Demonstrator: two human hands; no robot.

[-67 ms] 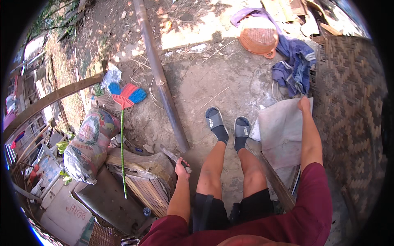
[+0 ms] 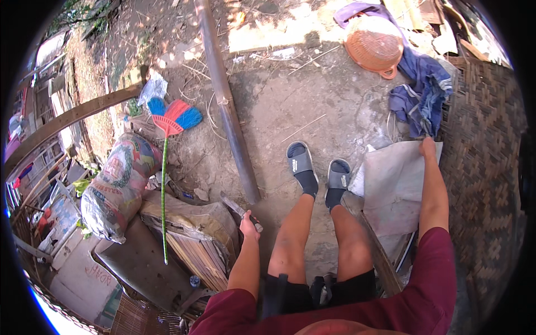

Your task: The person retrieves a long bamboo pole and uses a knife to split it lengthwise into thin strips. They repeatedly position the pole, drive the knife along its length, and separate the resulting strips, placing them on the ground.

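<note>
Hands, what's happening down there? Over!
Left hand: gripping bladed tool. Right hand: holding pale sheet by its top edge. Possible snag: wooden plank at its lower left.

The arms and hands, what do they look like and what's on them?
Short, dark red sleeves end near the elbows. Below them, the left hand and right hand are bare: I see no gloves, watch or bracelet.

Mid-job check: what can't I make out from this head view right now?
Hidden, head view: part of the handle of the knife, covered by the left hand.
Hidden, head view: whatever lies behind the greyish sheet, which blocks it.
Hidden, head view: contents of the stuffed sack, enclosed by its printed sides.
Cut off, head view: far end of the dark pole, by the upper edge.
Too small, head view: exact finger placement of the right hand.
</note>
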